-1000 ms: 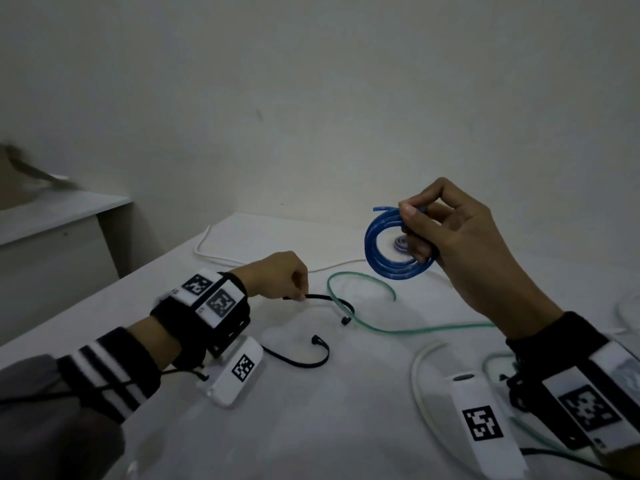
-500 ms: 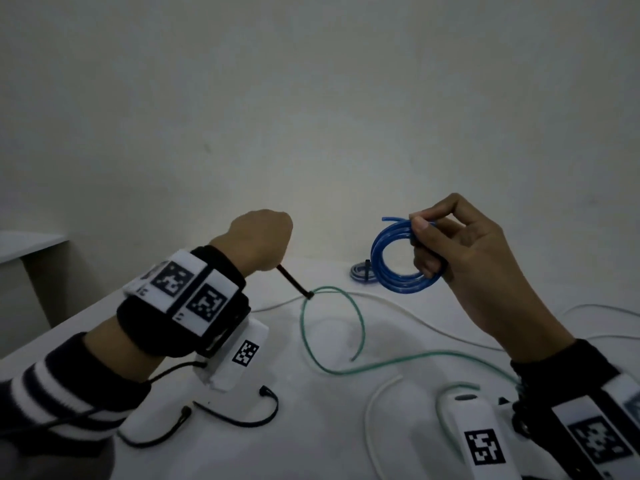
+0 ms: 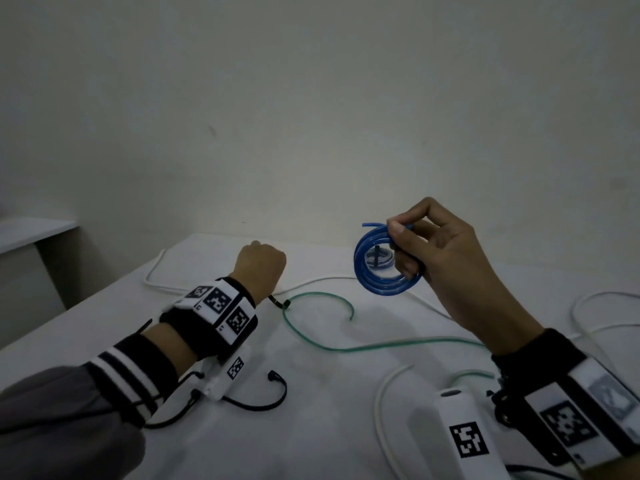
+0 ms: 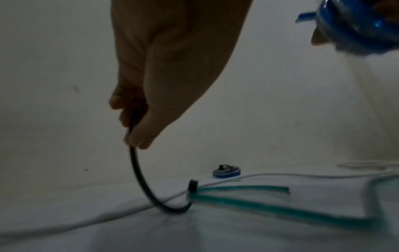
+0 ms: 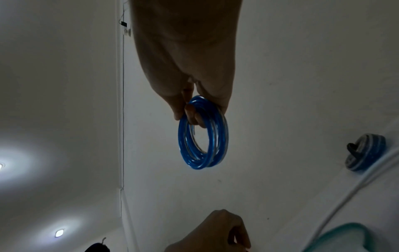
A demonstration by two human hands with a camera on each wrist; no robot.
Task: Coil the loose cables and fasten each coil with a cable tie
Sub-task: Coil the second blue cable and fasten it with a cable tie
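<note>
The right hand holds a blue cable coil up in the air above the white table, thumb and curled fingers pinching its several glossy, translucent loops together at the upper right of the ring; one short cut end sticks out at the top left. The tubing looks smooth and plasticky, wound into a tidy round hoop. To its left, the left hand is closed in a fist, thumb pressed against a black cable tie, a thin flat strip that curves down in a hook shape from the fingers, its small square head turned up close to the tabletop. That head sits right against a loose green cable, a slim matte tube that loops and then trails toward the right edge of the table. A white cable snakes along the far side. Another black cable tie lies curled near the front edge, by the left wrist. Near the far edge, a bluish coil already bound with a black tie rests flat.
</note>
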